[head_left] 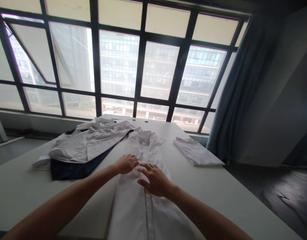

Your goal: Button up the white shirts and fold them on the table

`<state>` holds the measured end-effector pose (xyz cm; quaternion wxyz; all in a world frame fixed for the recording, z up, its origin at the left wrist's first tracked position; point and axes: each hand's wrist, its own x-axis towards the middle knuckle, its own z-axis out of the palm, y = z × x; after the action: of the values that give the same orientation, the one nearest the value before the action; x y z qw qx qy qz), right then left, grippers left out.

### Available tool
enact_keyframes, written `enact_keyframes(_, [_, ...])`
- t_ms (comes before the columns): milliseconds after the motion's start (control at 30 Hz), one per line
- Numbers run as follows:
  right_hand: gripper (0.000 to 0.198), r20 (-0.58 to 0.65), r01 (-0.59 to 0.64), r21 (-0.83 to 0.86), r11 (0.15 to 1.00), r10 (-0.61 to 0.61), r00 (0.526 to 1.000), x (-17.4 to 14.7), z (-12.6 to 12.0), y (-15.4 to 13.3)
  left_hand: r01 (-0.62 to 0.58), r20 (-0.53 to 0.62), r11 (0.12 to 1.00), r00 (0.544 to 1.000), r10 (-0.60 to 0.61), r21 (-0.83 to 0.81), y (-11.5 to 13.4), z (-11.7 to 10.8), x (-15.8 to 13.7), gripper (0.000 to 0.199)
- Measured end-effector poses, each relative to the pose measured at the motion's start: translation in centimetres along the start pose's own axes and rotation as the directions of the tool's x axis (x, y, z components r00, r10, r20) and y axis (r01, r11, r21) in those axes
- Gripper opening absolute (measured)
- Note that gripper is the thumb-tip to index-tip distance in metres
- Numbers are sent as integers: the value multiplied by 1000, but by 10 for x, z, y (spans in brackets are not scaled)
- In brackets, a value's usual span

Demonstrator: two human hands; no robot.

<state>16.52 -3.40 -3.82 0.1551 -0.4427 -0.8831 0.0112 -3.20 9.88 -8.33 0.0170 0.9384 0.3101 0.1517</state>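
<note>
A white collared shirt (133, 206) lies stretched lengthwise on the table, its collar at the far end and its front placket running toward me. My left hand (126, 164) rests on the left side of the shirt's upper part, palm down, fingers extended. Close beside it, my right hand (155, 180) is over the middle of the shirt near the placket, with fingers spread and thumb apart. Neither hand grips the cloth. Whether the right fingertips press on the fabric I cannot tell.
On the left of the white table (200, 196) lies a loose heap of white garments (78, 143) over a dark navy cloth (68, 170). A folded white garment (197, 151) sits near the right edge. Windows and a blue curtain (233, 100) stand beyond.
</note>
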Motion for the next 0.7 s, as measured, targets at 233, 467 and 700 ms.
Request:
enact_keyframes(233, [53, 53, 283, 44, 958, -285, 957, 26, 26, 11, -138, 47, 988, 990, 135, 75, -48, 0, 78, 36])
enact_keyframes(467, [48, -30, 293, 123, 948, -292, 956, 23, 33, 17, -301, 18, 948, 953, 301, 106, -83, -6, 123, 28])
enact_keyframes(700, [58, -11, 283, 121, 951, -284, 959, 24, 42, 25, -233, 72, 961, 972, 225, 147, -96, 0, 144, 45])
